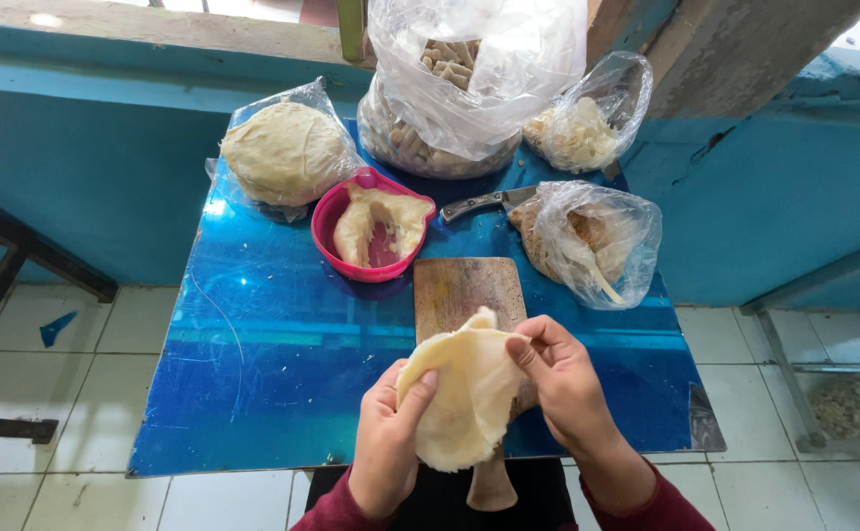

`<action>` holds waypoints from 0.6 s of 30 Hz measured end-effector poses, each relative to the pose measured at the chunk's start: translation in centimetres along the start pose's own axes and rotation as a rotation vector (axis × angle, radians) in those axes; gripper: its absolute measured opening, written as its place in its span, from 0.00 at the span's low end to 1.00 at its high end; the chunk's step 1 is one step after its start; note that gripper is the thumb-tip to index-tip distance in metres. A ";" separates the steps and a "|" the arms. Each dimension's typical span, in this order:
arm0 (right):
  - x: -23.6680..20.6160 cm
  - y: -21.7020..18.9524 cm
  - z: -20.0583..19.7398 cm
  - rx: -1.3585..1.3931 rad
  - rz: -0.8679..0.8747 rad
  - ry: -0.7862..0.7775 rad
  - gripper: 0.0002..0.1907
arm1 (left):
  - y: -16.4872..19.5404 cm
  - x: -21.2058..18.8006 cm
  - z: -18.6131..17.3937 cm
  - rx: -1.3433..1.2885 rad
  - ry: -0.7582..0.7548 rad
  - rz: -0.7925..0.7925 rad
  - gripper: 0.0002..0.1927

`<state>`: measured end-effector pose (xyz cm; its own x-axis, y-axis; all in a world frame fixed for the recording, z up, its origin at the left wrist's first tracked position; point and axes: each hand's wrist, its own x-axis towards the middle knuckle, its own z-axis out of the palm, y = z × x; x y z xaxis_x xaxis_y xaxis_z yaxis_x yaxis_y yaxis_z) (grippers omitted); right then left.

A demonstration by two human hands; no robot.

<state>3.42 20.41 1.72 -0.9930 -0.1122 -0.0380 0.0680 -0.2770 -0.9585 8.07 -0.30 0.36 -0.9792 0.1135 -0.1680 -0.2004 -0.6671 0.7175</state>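
A pale, flattened sheet of dough (464,393) is held up over the near end of a wooden cutting board (464,290). My left hand (388,438) cups it from below with the thumb pressed on its face. My right hand (566,379) pinches its upper right edge. The board's handle (491,487) sticks out under the dough toward me. Behind the board stands a pink bowl (332,211) with a torn lump of dough (383,221) in it.
A shiny blue table (273,364) carries everything. At the back lie a bagged dough ball (286,149), a big clear bag of small rolls (455,88), two smaller filled bags (587,123) (592,236) and a knife (484,202). A blue wall stands behind; tiled floor surrounds.
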 end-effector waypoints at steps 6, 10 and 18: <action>-1.5 -2.9 2.6 -0.373 -0.206 -0.199 0.24 | 0.7 0.2 0.0 0.320 -0.091 0.017 0.21; -2.2 -3.8 4.3 -0.695 -0.246 -0.077 0.26 | 1.3 -0.6 1.4 0.656 -0.104 0.300 0.23; -1.3 -2.4 1.6 -0.531 0.036 -0.021 0.11 | 2.6 -0.4 0.9 0.343 -0.107 0.036 0.16</action>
<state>4.68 19.65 4.50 -0.9883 -0.1337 -0.0734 0.0384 0.2476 -0.9681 7.86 -1.42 2.92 -0.9799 0.1826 -0.0801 -0.1467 -0.3879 0.9100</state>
